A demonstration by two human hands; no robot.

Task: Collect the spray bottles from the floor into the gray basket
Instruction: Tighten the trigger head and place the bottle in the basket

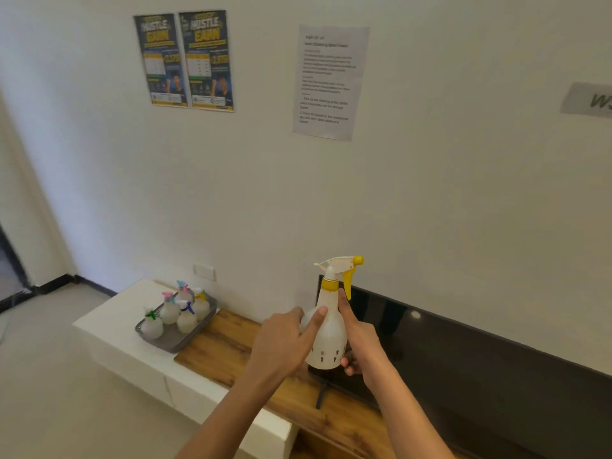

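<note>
far left: pale floor (49,376), dark baseboard along the wall foot. on the wall (430,193) above, two dark posters (183,61) side by side, upper left.

low white cabinet (132,356) against the wall, with a wooden top (228,349) over its right part. at the cabinet's left end, on the white surface: gray basket (180,342), its right corner just reaching the wooden top's left edge. inside the basket: five spray bottles (169,311), upright, pale bodies, trigger heads in green, pink, blue, purple and yellow. white wall socket (204,272) just above the basket.

centre, on the wall: printed white sheet (330,81), text too blurred to read.

centre, held in the air above the wooden top's front edge: white spray bottle with yellow trigger (328,329), upright, nozzle pointing right. left hand (281,349) against the bottle's left side, thumb laid across the front of the body, other fingers hidden behind; grip partly closed. right hand (359,339) wrapped on the right side, thumb pointing up along the neck, fingers curled under the base.

right: dark flat screen (463,366) standing on the wooden top along the wall, one stand leg visible below the bottle. far right edge of the wall: gray label (591,100), cut off by the frame.
</note>
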